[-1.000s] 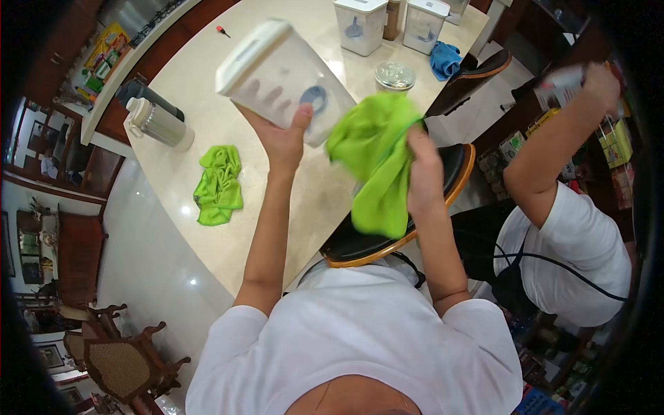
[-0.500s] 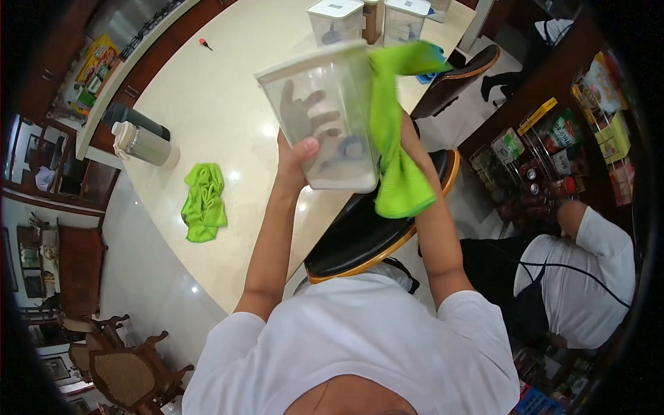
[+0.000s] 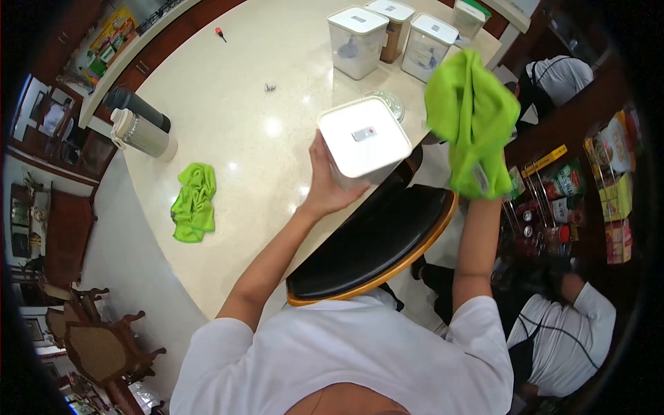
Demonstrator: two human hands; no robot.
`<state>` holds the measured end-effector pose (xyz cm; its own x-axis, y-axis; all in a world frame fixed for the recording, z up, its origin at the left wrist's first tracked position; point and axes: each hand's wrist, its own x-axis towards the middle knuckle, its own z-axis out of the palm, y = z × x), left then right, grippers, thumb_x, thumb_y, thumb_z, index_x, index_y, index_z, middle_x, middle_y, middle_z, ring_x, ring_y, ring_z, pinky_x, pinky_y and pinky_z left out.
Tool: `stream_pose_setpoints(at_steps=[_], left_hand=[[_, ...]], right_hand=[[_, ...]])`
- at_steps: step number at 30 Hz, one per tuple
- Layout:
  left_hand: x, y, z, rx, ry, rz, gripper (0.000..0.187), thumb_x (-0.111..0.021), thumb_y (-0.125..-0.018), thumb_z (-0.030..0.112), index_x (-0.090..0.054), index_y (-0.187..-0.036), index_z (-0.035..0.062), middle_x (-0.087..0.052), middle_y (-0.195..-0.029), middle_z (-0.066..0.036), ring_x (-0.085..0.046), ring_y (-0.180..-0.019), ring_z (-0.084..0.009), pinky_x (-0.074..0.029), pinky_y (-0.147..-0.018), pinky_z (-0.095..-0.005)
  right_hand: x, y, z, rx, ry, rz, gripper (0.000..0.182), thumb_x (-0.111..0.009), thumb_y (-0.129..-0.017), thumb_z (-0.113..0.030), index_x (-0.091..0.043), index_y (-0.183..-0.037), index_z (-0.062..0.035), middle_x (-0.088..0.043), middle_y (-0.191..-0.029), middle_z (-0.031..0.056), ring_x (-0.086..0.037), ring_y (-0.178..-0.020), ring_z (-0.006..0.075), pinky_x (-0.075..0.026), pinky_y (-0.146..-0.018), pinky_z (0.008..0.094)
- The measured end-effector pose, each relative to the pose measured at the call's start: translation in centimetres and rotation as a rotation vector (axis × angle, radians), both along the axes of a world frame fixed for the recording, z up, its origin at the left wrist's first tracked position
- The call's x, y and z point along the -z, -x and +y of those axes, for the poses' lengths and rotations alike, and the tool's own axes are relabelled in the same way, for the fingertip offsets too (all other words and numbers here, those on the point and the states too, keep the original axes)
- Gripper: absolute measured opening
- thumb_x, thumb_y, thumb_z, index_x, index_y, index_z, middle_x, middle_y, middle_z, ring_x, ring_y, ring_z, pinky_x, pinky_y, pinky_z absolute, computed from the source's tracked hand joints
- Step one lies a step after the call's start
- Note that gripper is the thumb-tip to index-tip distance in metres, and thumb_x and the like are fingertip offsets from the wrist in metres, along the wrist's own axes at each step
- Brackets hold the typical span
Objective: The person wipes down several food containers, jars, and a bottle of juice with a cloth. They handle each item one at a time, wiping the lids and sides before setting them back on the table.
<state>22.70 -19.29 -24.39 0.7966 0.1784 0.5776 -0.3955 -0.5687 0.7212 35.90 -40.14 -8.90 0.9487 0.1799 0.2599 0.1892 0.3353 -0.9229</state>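
My left hand [image 3: 328,185] is wrapped round the side and lower part of a clear plastic food container [image 3: 363,178], held over the table edge. Its white square lid [image 3: 365,136] faces up toward me. To the right, my right hand is covered by a bright green cleaning cloth [image 3: 477,114], which it holds up clear of the container; the fingers are hidden in the folds. Behind the container, a round clear glass-like piece [image 3: 384,104] lies on the table. A second green cloth [image 3: 194,204] lies crumpled on the left of the tabletop.
Several lidded containers [image 3: 357,41] stand at the far right of the cream table [image 3: 242,131]. Two bottles [image 3: 145,135] are at its left edge. A black-seated chair [image 3: 370,242] is tucked close in front of me. Another person [image 3: 560,339] crouches by the shelves at right.
The container has turned from tilted to lid up and moved slightly right. My right hand with the cloth has moved away from it to the right. The view has shifted.
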Motion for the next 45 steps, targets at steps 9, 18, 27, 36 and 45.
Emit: stream_pose_setpoints(at_steps=[9,18,27,36,45], left_hand=[[0.7,-1.3,-4.0,-0.093,0.111,-0.023,0.131,-0.085,-0.062,0.024,0.015,-0.143,-0.0005,-0.009,-0.146,-0.028,-0.024,-0.135,-0.0394,-0.022,-0.108,-0.0555],[0.9,7.3,3.0,-0.23,-0.381,0.528,0.062,-0.068,-0.08,0.029,-0.042,-0.13,0.0024,-0.032,-0.144,-0.02,-0.024,-0.135,-0.0415,-0.015,-0.109,-0.0583],[-3.3,-2.2,10.0,-0.292,0.626,0.141,0.053,-0.058,-0.09,0.023,-0.038,-0.135,0.0025,-0.031,-0.143,-0.02,-0.039,-0.127,-0.0293,-0.037,-0.101,-0.039],[-7.5,-0.7,7.6,-0.47,0.752,-0.161,0.026,-0.058,-0.09,0.022,-0.058,-0.101,-0.0007,-0.064,-0.093,-0.012,-0.061,-0.086,-0.0207,-0.048,-0.076,-0.0337],[-3.4,-0.6,-4.6,-0.253,0.266,-0.316,0.016,-0.058,-0.086,0.013,-0.058,-0.074,0.0023,-0.057,-0.072,-0.013,-0.056,-0.066,-0.0294,-0.045,-0.058,-0.0392]], right_hand=[[-3.4,-19.2,20.0,0.137,1.218,-0.711,0.075,-0.062,-0.077,-0.052,-0.046,-0.132,-0.0029,-0.044,-0.135,0.025,-0.034,-0.13,0.0392,-0.032,-0.1,0.0549],[-0.4,-18.5,23.6,-0.207,1.878,-0.69,0.067,-0.061,-0.077,-0.052,-0.055,-0.125,-0.0068,-0.053,-0.129,0.0186,-0.042,-0.124,0.0406,-0.036,-0.097,0.0593],[-0.7,-11.7,25.0,-0.257,1.827,-0.824,0.05,-0.05,-0.089,-0.044,-0.06,-0.113,-0.0015,-0.062,-0.106,0.0242,-0.058,-0.1,0.0396,-0.045,-0.088,0.0458],[-5.1,2.5,16.3,-0.25,1.168,-1.366,0.044,-0.045,-0.096,-0.035,-0.046,-0.126,-0.0025,-0.047,-0.124,0.021,-0.044,-0.116,0.0292,-0.035,-0.095,0.0371],[1.9,2.5,6.9,-0.184,1.342,-0.689,0.049,-0.041,-0.097,-0.038,-0.039,-0.141,-0.0165,-0.027,-0.147,0.0233,-0.031,-0.133,0.0419,-0.022,-0.109,0.041]])
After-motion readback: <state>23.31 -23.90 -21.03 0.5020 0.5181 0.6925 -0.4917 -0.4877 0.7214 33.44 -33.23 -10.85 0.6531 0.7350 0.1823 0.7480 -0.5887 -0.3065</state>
